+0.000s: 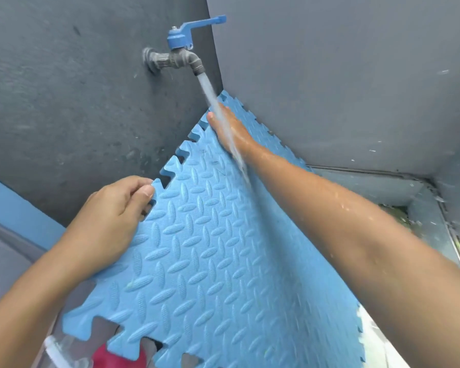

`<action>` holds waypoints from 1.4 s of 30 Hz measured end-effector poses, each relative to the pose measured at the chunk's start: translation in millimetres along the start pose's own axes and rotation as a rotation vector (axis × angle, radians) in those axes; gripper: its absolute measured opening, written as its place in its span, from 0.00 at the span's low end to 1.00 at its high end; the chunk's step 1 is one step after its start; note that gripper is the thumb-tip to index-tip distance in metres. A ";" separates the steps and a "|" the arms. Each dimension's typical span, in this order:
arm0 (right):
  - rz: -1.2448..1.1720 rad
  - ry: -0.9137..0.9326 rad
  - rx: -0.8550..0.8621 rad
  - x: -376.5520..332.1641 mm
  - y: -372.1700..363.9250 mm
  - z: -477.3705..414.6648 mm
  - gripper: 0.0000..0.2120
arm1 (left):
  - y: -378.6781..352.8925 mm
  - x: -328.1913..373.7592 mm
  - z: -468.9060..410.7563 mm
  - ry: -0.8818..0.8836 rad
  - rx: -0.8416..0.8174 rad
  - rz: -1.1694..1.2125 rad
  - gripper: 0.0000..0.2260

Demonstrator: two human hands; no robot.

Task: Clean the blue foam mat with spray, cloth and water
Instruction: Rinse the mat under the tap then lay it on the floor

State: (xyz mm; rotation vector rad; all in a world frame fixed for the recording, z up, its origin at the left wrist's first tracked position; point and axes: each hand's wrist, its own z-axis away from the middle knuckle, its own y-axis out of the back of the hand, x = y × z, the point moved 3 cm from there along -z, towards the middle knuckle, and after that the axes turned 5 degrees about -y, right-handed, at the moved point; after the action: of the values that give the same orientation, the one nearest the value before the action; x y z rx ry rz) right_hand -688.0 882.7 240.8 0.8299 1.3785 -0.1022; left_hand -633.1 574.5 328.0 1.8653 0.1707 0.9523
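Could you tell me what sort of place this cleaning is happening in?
Probably an outdoor or utility wash corner: a wall tap with a blue lever runs water between rough grey painted walls, and a wet floor drain channel sits below.

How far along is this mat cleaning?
It looks like the rinse. The tap runs onto the blue foam mat; the left hand grips its edge while the right hand lies flat on it under the water. A clear bottle lies below, so spraying is probably done. Finishing the rinse and shutting the tap remain.
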 end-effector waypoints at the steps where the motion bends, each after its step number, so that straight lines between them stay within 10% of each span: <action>1: 0.020 0.012 -0.004 10.2 4.6 -10.2 0.31 | -0.1 -1.7 0.5 0.000 0.006 0.007 0.11; 9: -0.010 -0.398 0.207 147.2 19.8 44.0 0.34 | -5.9 -5.2 -0.2 0.010 0.021 0.000 0.11; 18: -0.026 -0.003 0.224 85.5 -84.0 299.7 0.32 | -6.3 0.7 1.6 0.059 0.008 -0.056 0.11; 26: 0.023 -0.686 0.392 241.2 11.8 281.3 0.32 | -5.8 0.7 1.3 0.052 0.002 -0.046 0.11; 36: -0.165 0.011 0.186 -58.4 113.9 107.3 0.25 | -3.8 7.3 4.8 0.064 0.015 -0.003 0.11; 42: -0.116 0.060 0.127 -158.2 113.0 61.8 0.29 | -3.1 7.1 6.1 0.077 0.004 0.025 0.10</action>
State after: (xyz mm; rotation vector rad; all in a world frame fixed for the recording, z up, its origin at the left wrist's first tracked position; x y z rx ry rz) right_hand -615.4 866.3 430.7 0.8641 1.4881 -0.2584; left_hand -623.3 575.2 328.1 1.8398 0.1965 1.0421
